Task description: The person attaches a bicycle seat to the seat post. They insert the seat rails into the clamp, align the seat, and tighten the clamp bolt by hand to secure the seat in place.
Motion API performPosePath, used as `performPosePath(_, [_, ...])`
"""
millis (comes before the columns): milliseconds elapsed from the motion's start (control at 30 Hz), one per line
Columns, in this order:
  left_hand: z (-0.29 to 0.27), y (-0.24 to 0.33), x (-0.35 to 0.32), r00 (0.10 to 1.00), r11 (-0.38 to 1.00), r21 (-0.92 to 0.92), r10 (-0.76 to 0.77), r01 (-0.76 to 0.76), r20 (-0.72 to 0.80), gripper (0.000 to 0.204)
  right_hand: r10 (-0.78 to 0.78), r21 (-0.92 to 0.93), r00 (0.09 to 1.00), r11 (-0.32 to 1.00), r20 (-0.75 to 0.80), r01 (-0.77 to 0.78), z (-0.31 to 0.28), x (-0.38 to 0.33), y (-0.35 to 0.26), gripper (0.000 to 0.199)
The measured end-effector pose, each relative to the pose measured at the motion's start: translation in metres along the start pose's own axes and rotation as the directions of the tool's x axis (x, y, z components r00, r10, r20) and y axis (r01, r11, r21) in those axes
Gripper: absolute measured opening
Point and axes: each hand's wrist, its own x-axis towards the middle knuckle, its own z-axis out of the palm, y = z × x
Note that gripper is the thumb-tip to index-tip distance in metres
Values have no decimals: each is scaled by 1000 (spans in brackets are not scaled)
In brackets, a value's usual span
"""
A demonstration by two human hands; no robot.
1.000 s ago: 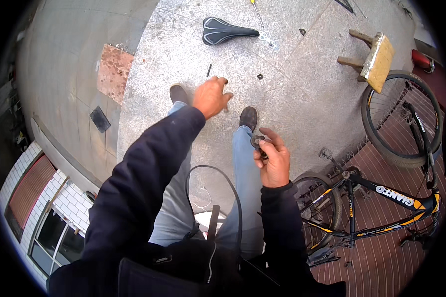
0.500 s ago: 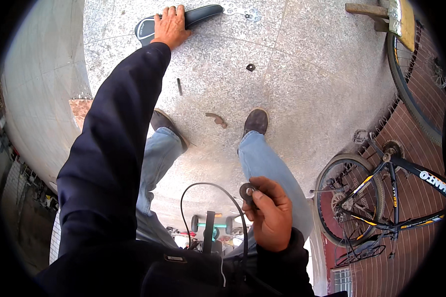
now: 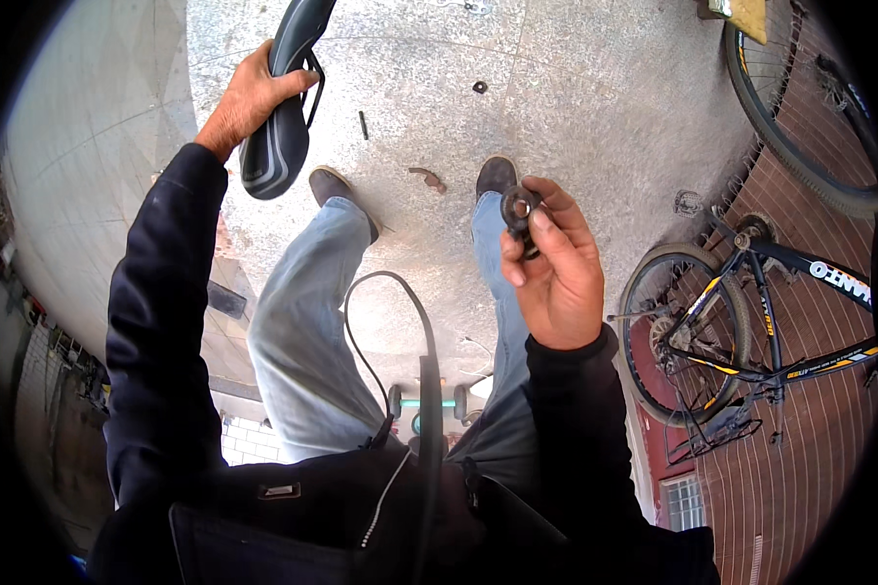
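A black bicycle saddle [image 3: 280, 146] is gripped in my left hand [image 3: 249, 97], raised at the upper left, with its broad end toward me. My thumb lies across it, beside the rails. In front of my right leg, my right hand [image 3: 561, 273] pinches a dark, ring-shaped metal part [image 3: 517, 201] with a hole in its middle. Another dark piece below the ring is partly covered by the fingers. On the speckled floor lie a small black part [image 3: 479, 88], a thin dark rod [image 3: 364, 126] and a curved brown piece [image 3: 427, 179].
A black bicycle [image 3: 771, 302] is on the right, with another bicycle's wheel [image 3: 746, 122] beyond it. A yellowish wooden piece [image 3: 746, 18] shows at the far right. Between my legs are a teal bar with dark ends [image 3: 427, 403] and a looped black cable [image 3: 353, 327]. A perforated metal strip [image 3: 473, 7] lies at the far edge.
My left hand has lifted the saddle off the floor and brought it nearer, turning it upright in view. My right hand has risen farther out with the ring-shaped part still pinched.
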Motion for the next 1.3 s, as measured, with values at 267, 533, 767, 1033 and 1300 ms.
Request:
performPosePath(267, [-55, 168, -222, 985, 637, -758, -9, 141, 175, 64, -99, -174, 948, 972, 303, 157, 79, -115, -89, 29])
performPosePath(533, [-63, 323, -354, 936, 286, -952, 292, 109, 195, 68, -231, -250, 874, 899, 428, 360, 108, -265, -166, 30])
performPosePath(767, [-44, 362, -453, 818, 144, -968, 517, 206, 251, 63, -410, -166, 822, 848, 395, 503, 99, -383, -157, 26])
performPosePath(1033, [-30, 373, -537, 681, 215, -920, 621, 329, 389, 59, -380, -336, 810, 768, 448, 546, 87, -498, -130, 26])
performPosePath(1300, [-20, 378, -588, 652, 322, -912, 639, 256, 409, 53, -297, -588, 781, 526, 549, 614, 82, -556, -124, 25])
